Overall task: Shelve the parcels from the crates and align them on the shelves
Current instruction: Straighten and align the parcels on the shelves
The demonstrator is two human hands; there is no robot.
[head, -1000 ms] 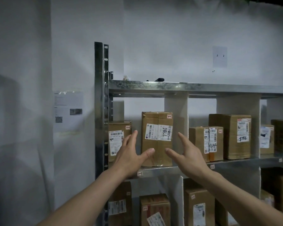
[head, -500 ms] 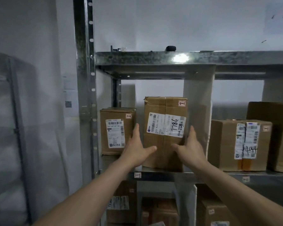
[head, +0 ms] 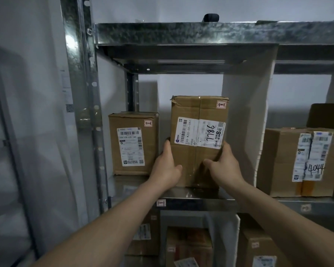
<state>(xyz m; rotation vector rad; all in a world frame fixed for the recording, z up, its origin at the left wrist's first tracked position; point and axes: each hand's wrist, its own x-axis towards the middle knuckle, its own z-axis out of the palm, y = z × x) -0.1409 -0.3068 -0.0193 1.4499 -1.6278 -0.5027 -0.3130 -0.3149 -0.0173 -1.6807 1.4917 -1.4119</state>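
- We have the tall parcel marked 7786 [head: 199,139] in the middle of the frame, standing upright on the metal shelf [head: 197,195], well apart from the shorter parcel [head: 133,143] to its left and just beside the white divider [head: 245,122] to its right.
- Our left hand [head: 167,166] clasps the lower left edge, thumb across the front face and fingers wrapped out of sight round the side.
- Our right hand [head: 223,164] mirrors it on the lower right edge, thumb on the front, fingers curled behind the corner.
- We judge the cardboard stiff enough to squeeze from both sides; the dented top left corner suggests it crushes if pressed hard.
- The taped seam down the front looks slick, so we would keep our grip on bare cardboard.
- Being tall and narrow, it may tip; holding low and sliding it seems safest.
- Weight we cannot tell.
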